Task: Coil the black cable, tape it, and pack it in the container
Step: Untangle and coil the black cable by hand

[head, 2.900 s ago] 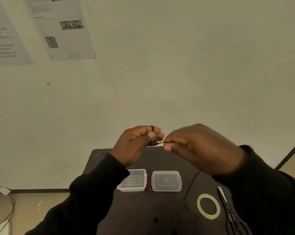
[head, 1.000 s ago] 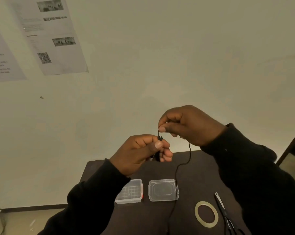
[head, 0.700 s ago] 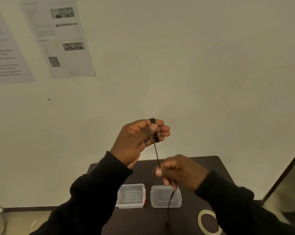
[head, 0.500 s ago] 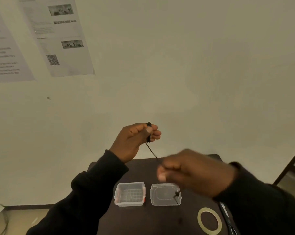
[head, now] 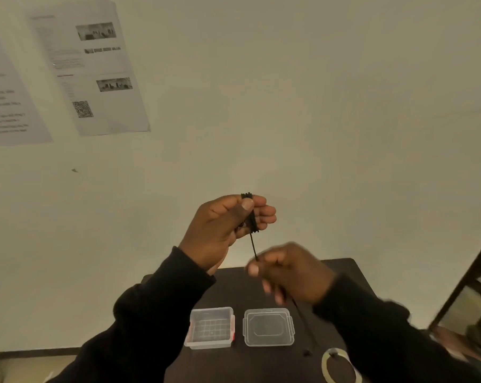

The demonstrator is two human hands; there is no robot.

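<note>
My left hand [head: 222,225] is raised in front of the wall and pinches a small tight coil of the black cable [head: 251,217] between thumb and fingers. A straight strand runs down from the coil to my right hand [head: 289,272], which grips it just below, blurred by motion. The loose tail [head: 307,335] hangs on past that hand to the dark table [head: 261,366]. The clear open container [head: 211,327] sits on the table with its lid [head: 269,327] lying flat to its right.
A roll of clear tape [head: 340,366] lies at the table's front right, partly behind my right sleeve. Printed sheets [head: 90,67] hang on the pale wall at upper left. A dark frame edge [head: 466,280] slants along the right.
My right hand has kept circling the left, from above it to below it, laying turns of cable on the coil. The coil has grown thicker. The loose tail has shortened.
</note>
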